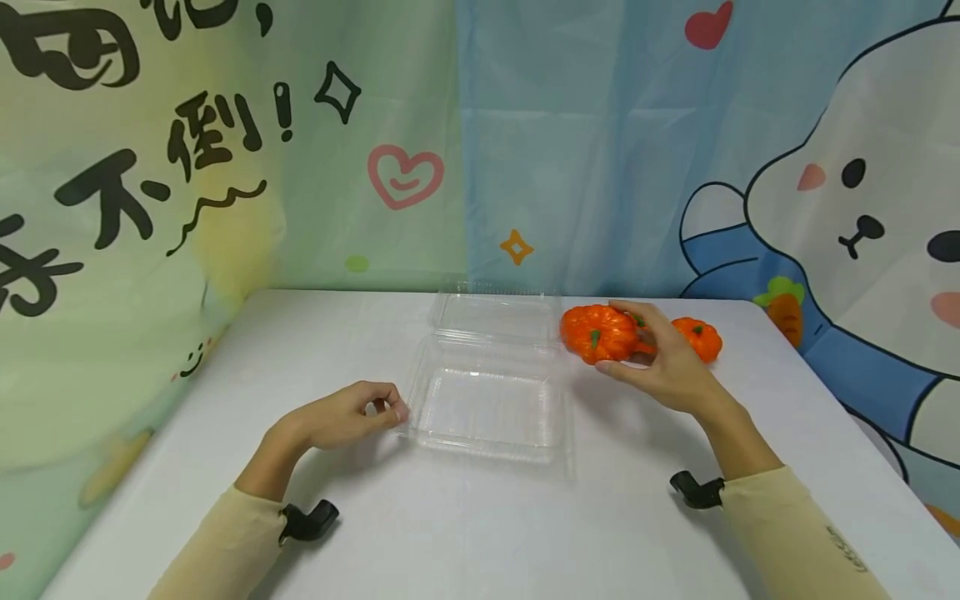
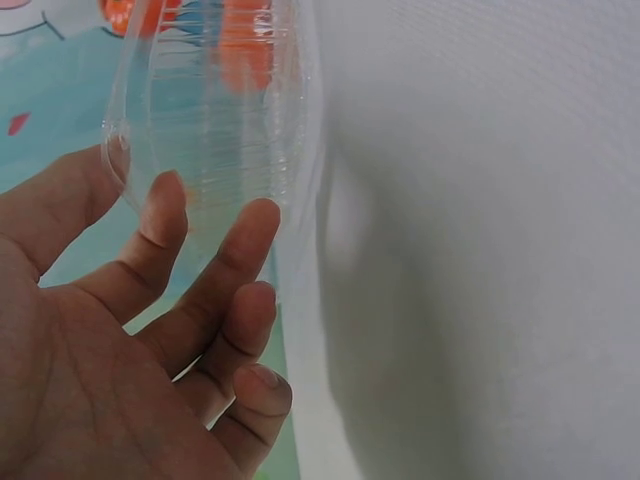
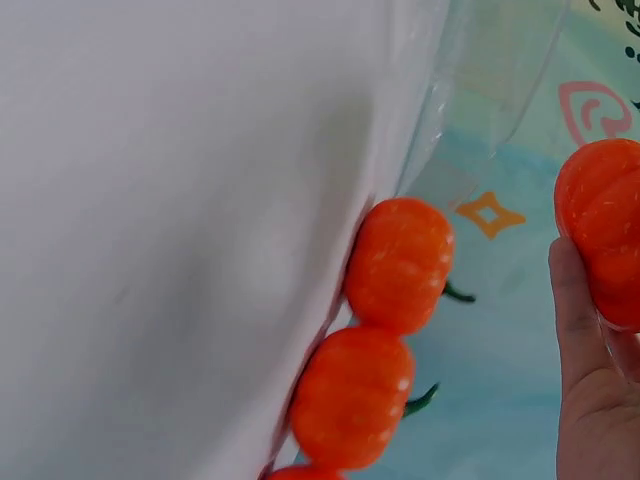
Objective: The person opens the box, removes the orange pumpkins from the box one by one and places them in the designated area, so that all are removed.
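Note:
A clear plastic clamshell box lies unfolded on the table, its lid toward the back. My left hand is at the box's left side, thumb and index finger pinching its rim. In the left wrist view the other fingers are loosely bent beside the clear wall. Right of the lid, my right hand grips a glossy orange pumpkin with a green stem, thumb in front and fingers behind. The right wrist view has this held pumpkin raised above the tabletop, partly cut off by the frame.
More small orange pumpkins stand in a row on the white table; one shows right of my right hand, others partly behind it. The right wrist view includes two pumpkins and part of a third. A printed curtain hangs behind.

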The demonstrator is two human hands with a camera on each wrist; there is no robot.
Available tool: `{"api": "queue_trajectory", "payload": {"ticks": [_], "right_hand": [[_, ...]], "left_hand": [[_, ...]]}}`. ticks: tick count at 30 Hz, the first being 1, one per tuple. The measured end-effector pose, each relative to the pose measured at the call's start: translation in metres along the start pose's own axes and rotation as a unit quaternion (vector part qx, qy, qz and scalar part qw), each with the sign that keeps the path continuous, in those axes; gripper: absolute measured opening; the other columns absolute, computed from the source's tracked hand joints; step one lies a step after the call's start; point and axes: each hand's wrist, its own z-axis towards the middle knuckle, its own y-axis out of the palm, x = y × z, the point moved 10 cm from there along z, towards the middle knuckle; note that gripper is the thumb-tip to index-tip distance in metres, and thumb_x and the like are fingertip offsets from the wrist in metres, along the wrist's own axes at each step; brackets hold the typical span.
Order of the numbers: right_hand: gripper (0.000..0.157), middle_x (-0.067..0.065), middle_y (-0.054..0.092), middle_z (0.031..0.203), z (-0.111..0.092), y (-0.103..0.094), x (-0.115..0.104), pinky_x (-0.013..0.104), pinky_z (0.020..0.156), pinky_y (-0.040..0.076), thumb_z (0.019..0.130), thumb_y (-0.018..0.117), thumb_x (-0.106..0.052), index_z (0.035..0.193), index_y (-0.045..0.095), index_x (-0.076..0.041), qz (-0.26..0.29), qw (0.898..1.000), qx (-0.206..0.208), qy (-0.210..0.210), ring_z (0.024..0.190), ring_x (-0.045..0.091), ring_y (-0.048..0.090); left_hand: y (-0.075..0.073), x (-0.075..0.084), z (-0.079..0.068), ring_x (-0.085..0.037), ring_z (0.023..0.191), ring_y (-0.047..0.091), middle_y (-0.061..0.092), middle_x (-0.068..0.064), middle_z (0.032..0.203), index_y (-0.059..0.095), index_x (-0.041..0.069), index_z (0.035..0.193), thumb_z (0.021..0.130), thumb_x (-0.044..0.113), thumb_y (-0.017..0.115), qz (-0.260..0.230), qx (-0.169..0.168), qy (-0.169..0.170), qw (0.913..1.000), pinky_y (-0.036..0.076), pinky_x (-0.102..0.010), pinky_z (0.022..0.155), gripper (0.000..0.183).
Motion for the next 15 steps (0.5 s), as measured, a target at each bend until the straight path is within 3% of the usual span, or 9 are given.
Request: {"api": "queue_trajectory", "payload": {"ticks": [5,12,15], "right_hand": [[0.081,0.004,0.04,0.156,-0.007,-0.016,0.013,0.012,0.088,0.049,0.087,0.084,-0.027,0.154,0.039,-0.022,-0.016,0.999,0.016,0.029,0.128,0.041,0.056],[0.08,0.011,0.042,0.154,-0.017,-0.037,0.03,0.018,0.091,0.051,0.089,0.082,-0.031,0.154,0.037,-0.021,-0.038,0.997,0.036,0.061,0.125,0.045,0.058],[0.081,0.014,0.042,0.154,-0.023,-0.045,0.037,0.01,0.092,0.046,0.09,0.081,-0.032,0.155,0.034,-0.018,-0.052,0.995,0.05,0.067,0.13,0.044,0.053]], "left_hand": [[0.001,-0.002,0.0,-0.019,0.094,0.053,0.061,0.003,0.098,0.067,0.013,0.105,0.105,0.03,0.056,-0.004,-0.002,-0.006,1.0,0.043,-0.028,0.076,0.021],[0.001,-0.002,0.0,-0.02,0.095,0.053,0.061,0.004,0.097,0.067,0.014,0.105,0.106,0.03,0.055,0.002,-0.003,-0.013,0.9999,0.043,-0.028,0.076,0.021],[0.001,-0.002,0.001,-0.02,0.096,0.053,0.061,0.004,0.097,0.068,0.014,0.105,0.106,0.031,0.055,0.002,-0.004,-0.014,0.9999,0.042,-0.029,0.077,0.021]]}}
